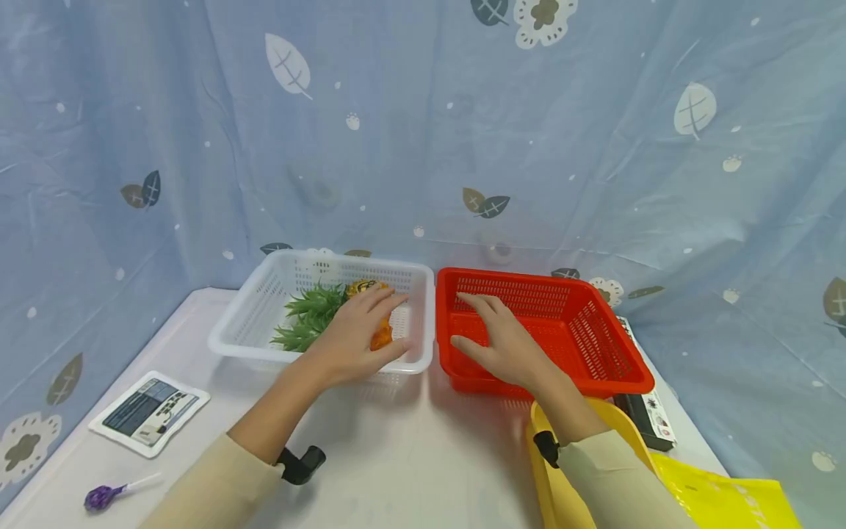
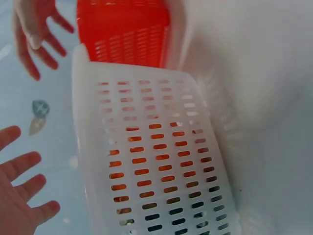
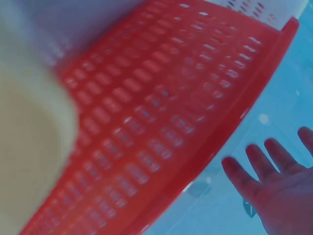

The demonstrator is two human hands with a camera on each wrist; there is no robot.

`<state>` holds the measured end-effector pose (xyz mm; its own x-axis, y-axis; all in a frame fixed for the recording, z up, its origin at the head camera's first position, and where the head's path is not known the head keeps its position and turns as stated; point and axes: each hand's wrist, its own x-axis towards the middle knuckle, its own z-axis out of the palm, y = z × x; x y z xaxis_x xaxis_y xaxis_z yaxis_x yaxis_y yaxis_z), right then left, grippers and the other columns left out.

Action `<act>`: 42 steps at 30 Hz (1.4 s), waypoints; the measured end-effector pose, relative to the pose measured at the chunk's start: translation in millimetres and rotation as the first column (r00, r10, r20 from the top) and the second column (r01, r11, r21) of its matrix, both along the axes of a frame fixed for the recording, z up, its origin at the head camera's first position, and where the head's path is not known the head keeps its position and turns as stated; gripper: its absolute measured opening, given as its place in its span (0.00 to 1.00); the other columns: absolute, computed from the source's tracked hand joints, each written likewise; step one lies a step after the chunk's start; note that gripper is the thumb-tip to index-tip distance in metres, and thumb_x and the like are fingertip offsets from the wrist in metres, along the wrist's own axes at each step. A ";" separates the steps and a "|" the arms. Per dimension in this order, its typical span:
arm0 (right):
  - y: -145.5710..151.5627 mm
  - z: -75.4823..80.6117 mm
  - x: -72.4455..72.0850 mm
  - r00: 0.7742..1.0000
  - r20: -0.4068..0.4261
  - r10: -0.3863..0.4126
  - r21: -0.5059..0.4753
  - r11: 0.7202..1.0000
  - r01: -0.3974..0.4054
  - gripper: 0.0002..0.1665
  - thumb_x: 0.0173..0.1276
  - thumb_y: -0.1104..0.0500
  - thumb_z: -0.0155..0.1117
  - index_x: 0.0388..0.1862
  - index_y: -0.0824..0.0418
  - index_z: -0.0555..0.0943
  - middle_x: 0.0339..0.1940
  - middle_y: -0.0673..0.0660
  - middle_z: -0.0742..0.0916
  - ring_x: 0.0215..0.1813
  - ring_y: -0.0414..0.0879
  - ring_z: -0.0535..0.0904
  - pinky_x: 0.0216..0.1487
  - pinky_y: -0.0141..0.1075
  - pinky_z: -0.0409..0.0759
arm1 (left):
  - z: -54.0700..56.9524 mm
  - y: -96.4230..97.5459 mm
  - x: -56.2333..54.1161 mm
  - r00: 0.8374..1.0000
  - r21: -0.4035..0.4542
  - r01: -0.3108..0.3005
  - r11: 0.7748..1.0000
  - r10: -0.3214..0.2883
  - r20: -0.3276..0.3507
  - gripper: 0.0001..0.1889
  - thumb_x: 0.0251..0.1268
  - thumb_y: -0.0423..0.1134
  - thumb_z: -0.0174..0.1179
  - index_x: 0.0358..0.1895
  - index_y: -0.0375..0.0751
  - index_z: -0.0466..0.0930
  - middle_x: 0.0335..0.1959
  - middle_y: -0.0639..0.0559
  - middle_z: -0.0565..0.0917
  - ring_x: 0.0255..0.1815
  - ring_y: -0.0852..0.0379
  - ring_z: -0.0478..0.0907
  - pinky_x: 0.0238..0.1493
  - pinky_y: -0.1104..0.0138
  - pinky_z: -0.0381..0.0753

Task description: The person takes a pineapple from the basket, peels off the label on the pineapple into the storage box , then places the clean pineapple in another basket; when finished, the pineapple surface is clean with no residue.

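My left hand hovers over the right half of a white slotted plastic basket, fingers spread and nothing in them. Under and beside it lie a green leafy piece and an orange-yellow item, partly covered by the hand. Above the left part of a red slotted basket is my right hand, also holding nothing, its fingers apart. The left wrist view shows both hands beyond the rim of the white basket. In the right wrist view, the hand is apart from the red basket.
At the left lie a white packet with a printed label and a purple-wrapped lollipop. A yellow container stands under my right forearm, beside a bright yellow bag and a black-and-white box. A blue patterned curtain hangs behind.
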<state>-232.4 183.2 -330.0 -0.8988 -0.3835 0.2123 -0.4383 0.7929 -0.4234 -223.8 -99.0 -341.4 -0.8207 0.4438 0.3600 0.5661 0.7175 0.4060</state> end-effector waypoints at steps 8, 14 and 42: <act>-25.3 11.9 -13.2 0.993 0.120 0.016 -0.029 0.999 -0.013 0.46 0.68 0.42 0.70 0.81 0.49 0.64 0.77 0.55 0.73 0.76 0.57 0.70 0.69 0.62 0.76 | -9.6 -25.7 14.6 0.999 0.209 -0.043 0.977 0.038 0.024 0.32 0.71 0.52 0.62 0.75 0.48 0.71 0.77 0.47 0.69 0.80 0.41 0.62 0.77 0.37 0.61; -41.8 22.7 -23.8 0.984 0.171 0.055 -0.017 0.998 -0.053 0.46 0.66 0.44 0.72 0.80 0.48 0.66 0.77 0.56 0.74 0.75 0.57 0.70 0.68 0.59 0.78 | -17.6 -55.6 25.9 0.991 0.364 -0.133 0.922 0.125 0.047 0.29 0.76 0.48 0.60 0.76 0.48 0.69 0.77 0.45 0.69 0.78 0.40 0.64 0.74 0.35 0.63; -108.8 27.8 -61.4 0.896 0.374 0.238 -0.020 0.968 -0.249 0.47 0.64 0.53 0.75 0.80 0.53 0.66 0.75 0.62 0.75 0.72 0.57 0.74 0.66 0.52 0.81 | -37.7 -132.4 53.0 0.786 0.689 -0.543 0.480 0.580 0.216 0.18 0.80 0.42 0.55 0.67 0.47 0.80 0.64 0.53 0.82 0.61 0.73 0.76 0.58 0.86 0.74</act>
